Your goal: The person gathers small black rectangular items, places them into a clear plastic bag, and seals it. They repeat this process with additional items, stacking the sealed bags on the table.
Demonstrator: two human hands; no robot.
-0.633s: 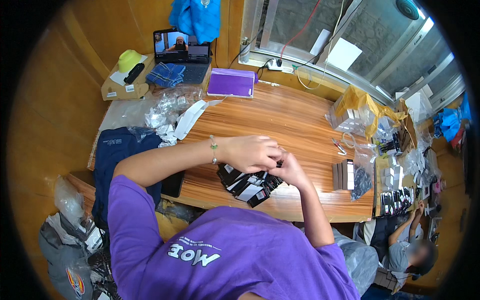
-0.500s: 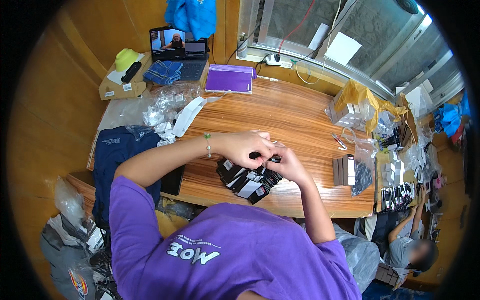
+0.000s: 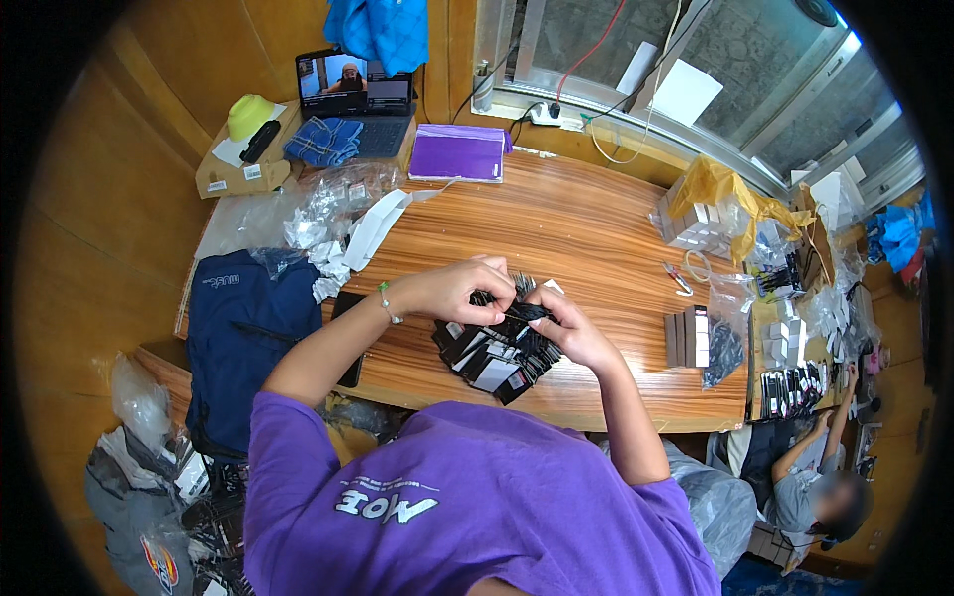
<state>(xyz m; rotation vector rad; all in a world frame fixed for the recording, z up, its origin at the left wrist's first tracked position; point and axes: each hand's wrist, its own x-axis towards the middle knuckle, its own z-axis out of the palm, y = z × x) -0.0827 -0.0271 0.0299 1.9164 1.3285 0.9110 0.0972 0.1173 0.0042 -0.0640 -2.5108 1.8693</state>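
Over a fanned pile of small black packets with white labels, my two hands work close together. My left hand is closed, its fingers pinching one end of a thin pale strand. My right hand is closed on a small black bundle, thumb and forefinger at its edge. The strand reaches from the left fingertips to this bundle. The bundle's exact kind is hard to make out, and the fingers partly cover it. The packets lie on the wooden table just below both hands.
A dark phone-like slab and a navy bag are left of the pile. Small boxes, pliers and plastic bags sit right. A purple folder and a laptop stand behind. A co-worker sits at far right.
My left hand has drawn back slightly left and down, opening a gap between the hands. More of the black bundle and the pale strand shows. My right hand has shifted slightly right.
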